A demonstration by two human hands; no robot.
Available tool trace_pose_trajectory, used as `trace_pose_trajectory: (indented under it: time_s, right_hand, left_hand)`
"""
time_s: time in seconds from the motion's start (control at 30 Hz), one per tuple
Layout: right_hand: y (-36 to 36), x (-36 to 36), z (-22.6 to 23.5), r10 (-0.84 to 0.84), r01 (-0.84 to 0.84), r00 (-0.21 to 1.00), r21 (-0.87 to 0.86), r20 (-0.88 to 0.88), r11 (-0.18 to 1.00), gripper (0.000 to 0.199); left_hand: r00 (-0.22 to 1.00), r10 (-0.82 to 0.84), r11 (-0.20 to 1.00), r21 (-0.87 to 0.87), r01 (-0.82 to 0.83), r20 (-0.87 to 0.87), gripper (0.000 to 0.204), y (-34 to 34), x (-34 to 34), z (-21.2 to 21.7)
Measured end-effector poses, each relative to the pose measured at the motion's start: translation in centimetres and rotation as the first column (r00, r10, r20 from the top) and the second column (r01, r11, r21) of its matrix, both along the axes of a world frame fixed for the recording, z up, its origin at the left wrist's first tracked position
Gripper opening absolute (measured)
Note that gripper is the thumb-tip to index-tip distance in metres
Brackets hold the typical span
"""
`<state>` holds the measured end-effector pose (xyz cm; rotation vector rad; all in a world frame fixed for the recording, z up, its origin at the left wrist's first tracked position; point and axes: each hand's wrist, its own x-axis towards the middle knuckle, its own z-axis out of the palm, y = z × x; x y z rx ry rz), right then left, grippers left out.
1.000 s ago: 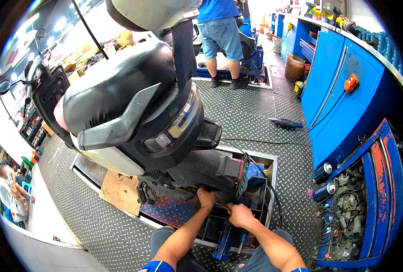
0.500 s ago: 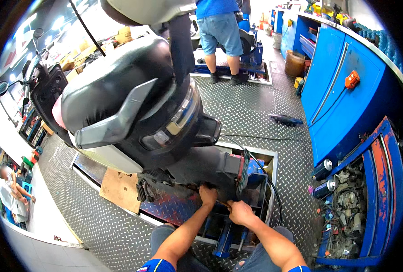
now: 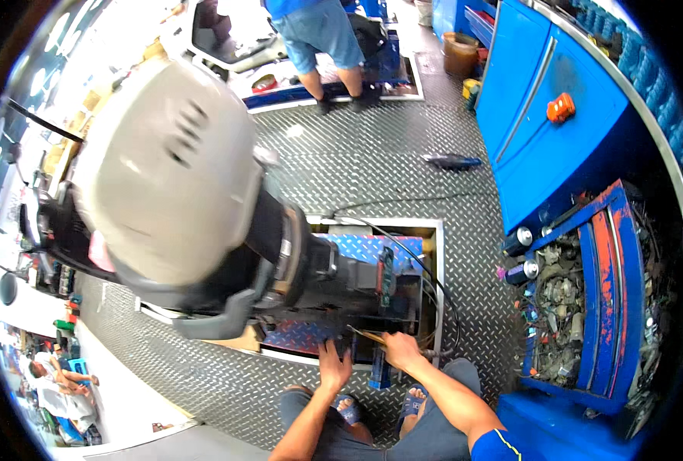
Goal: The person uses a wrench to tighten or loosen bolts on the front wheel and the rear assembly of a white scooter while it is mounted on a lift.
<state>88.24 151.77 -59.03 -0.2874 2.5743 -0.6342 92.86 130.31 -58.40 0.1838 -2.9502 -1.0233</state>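
Note:
A scooter [image 3: 203, 223] with a grey top case stands on a blue checker-plate lift [image 3: 357, 250] sunk into the floor. My left hand [image 3: 334, 367] lies with fingers spread on the lift's near edge, below the scooter's dark underside. Beside it, my right hand [image 3: 400, 349] grips a thin yellowish rod-like tool [image 3: 366, 335] that points left toward the scooter's lower body. My knees and sandalled feet show just below the hands.
A person in a blue shirt and denim shorts [image 3: 322, 38] stands at the far side. On the right are a blue cabinet [image 3: 549, 138], an open drawer of oily parts [image 3: 572, 315] and spray cans [image 3: 519, 240]. A black hose [image 3: 433, 284] loops by the lift.
The view has swung up over the scooter, so its grey top case now fills the left. My left hand has come off the underside and spread on the lift edge; the right hand stays close by.

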Motion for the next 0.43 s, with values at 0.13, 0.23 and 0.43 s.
trace_pose_trajectory:
  time_s: [0.13, 0.23, 0.43]
  right_hand:
    - [2.6, 3.5, 8.6, -0.089, 0.086, 0.992, 0.037, 0.085, 0.996, 0.024]
    - [5.2, 5.7, 15.3, -0.116, 0.101, 0.983, 0.114, 0.139, 0.988, 0.023]
    - [8.5, 6.1, 28.9, -0.314, 0.316, 0.948, 0.024, -0.047, 0.949, 0.022]
  left_hand:
    - [0.997, -0.053, 0.996, 0.078, 0.049, 0.05, 0.047, -3.8, 6.7, 10.6]
    - [0.978, 0.082, 0.996, -0.058, -0.073, 0.191, 0.046, -6.2, 10.1, 18.6]
    - [0.864, 0.238, 0.967, -0.03, -0.251, 0.444, 0.06, -10.1, 11.6, 32.1]
